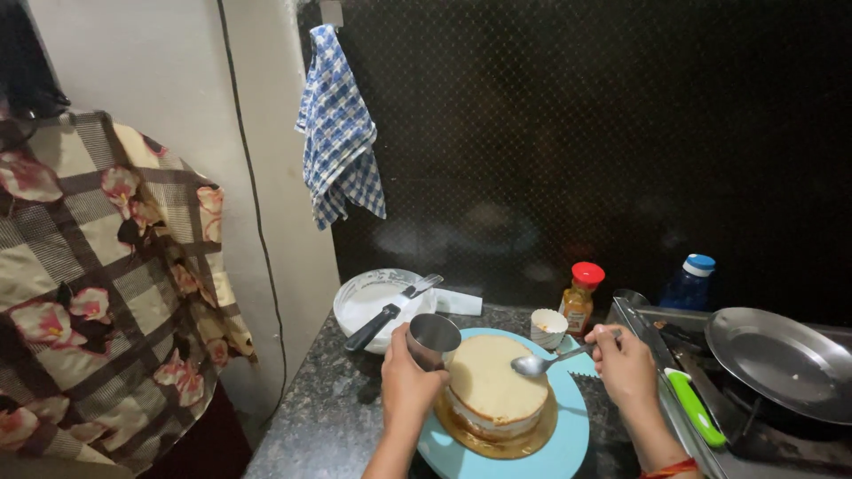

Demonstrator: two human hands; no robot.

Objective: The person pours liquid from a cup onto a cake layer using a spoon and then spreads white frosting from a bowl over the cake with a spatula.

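Observation:
A round pale layered cake [493, 383] sits on a gold board on a light blue turntable [568, 439] on the dark granite counter. My left hand [406, 377] grips a small steel cup [434, 338] held just left of the cake's edge. My right hand [624, 359] holds a metal spoon [548, 360] by the handle, its bowl hovering over the cake's right side.
A white bowl [377, 297] with a black-handled spatula [389, 310] stands behind the cup. A small paper cup [548, 327], an orange red-capped bottle [580, 297] and a blue bottle [691, 282] stand behind. A stove with a steel pan [781, 359] and a green-handled tool [695, 407] is right. Checked cloth [339, 133] hangs above.

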